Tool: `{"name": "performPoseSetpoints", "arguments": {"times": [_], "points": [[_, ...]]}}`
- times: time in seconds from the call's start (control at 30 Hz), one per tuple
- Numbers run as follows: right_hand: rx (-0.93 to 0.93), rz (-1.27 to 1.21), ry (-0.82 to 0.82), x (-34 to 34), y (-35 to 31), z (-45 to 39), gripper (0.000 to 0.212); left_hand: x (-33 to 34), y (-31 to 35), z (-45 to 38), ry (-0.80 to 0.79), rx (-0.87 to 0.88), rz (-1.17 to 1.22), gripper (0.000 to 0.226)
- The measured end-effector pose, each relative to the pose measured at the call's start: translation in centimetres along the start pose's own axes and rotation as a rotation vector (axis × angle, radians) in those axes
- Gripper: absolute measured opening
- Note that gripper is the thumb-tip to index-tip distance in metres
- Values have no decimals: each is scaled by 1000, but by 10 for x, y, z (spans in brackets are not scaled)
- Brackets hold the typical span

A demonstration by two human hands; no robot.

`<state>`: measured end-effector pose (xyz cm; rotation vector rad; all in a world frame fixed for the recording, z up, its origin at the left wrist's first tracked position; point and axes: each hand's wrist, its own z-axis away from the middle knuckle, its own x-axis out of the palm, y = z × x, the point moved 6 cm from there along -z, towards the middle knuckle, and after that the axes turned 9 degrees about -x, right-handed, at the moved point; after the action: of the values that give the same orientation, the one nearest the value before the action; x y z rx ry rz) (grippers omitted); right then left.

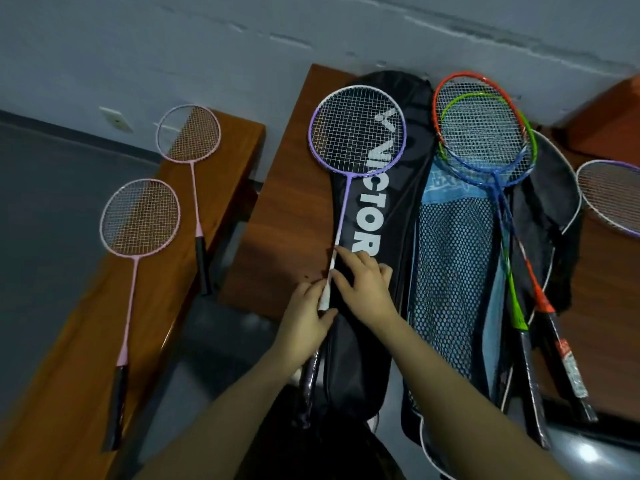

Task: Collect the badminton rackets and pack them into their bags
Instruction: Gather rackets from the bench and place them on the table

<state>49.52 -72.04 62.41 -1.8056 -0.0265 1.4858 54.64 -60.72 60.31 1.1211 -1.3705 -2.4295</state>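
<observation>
Two hands meet on one purple-framed badminton racket with white strings (356, 129), which lies on top of the black fabric racket bag lettered VICTOR (377, 209) on the brown wooden counter (284, 202). The left hand (304, 320) pinches the white part of the handle at the bag's left edge, fingers curled around it; the right hand (363, 289) lies just beside it with fingers bent over the shaft and the bag cloth, though whether it grips either I cannot tell. A racket like this looks light and stiff, its thin shaft and strung head the fragile parts, so the handle is the sound place to hold. The bag looks soft and limp and probably needs its mouth held open. Left of the bag, two pink-framed rackets (140, 216) lie on a lower wooden counter (239, 140).
</observation>
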Motion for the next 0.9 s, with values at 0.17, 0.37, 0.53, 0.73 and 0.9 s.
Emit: {"name": "performPoseSetpoints", "arguments": {"times": [0.17, 0.37, 0.53, 0.73, 0.9], "points": [[9, -118, 19, 0, -6, 2, 44, -18, 2, 12, 99, 24, 31, 38], [-45, -231, 143, -31, -15, 10, 38, -28, 31, 37, 203, 153, 16, 42], [-140, -356, 248, -85, -4, 39, 36, -6, 74, 58, 228, 176, -22, 45], [-166, -377, 323, -160, 57, 106, 30, 69, 142, 107, 211, 376, 78, 44], [-152, -321, 332, -204, 113, 150, 32, 137, 182, 134, 211, 402, 116, 40]]}}
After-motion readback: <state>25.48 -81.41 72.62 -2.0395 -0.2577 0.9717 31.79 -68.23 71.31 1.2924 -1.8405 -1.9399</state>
